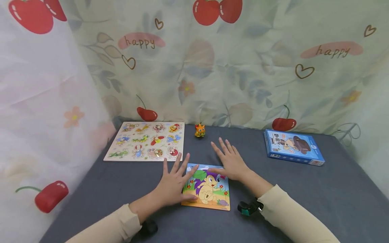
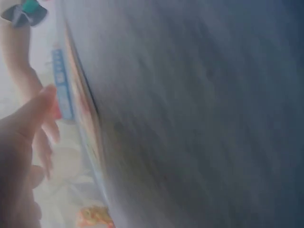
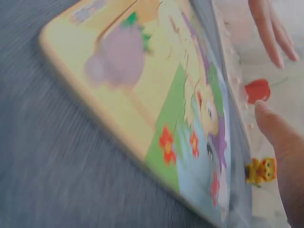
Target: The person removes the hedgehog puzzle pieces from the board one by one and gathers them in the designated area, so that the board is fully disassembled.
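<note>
A hedgehog picture puzzle board (image 1: 209, 192) lies flat on the dark grey cloth in front of the person. The left hand (image 1: 174, 185), fingers spread, is over the board's left edge; its thumb overlaps the lower left part of the picture. With fingers straight and apart, the right hand (image 1: 233, 164) is at the upper right corner. In the right wrist view, the right thumb (image 3: 280, 137) appears raised off the board (image 3: 156, 95). The left wrist view shows the left hand (image 2: 19, 147) beside the board's edge (image 2: 85, 104), blurred. Neither hand holds anything.
An insect peg puzzle board (image 1: 146, 141) lies at the back left. Near the back edge stands a small orange-yellow toy figure (image 1: 200, 130). A blue box (image 1: 294, 147) lies at the right. A printed curtain (image 1: 225, 84) hangs behind the table.
</note>
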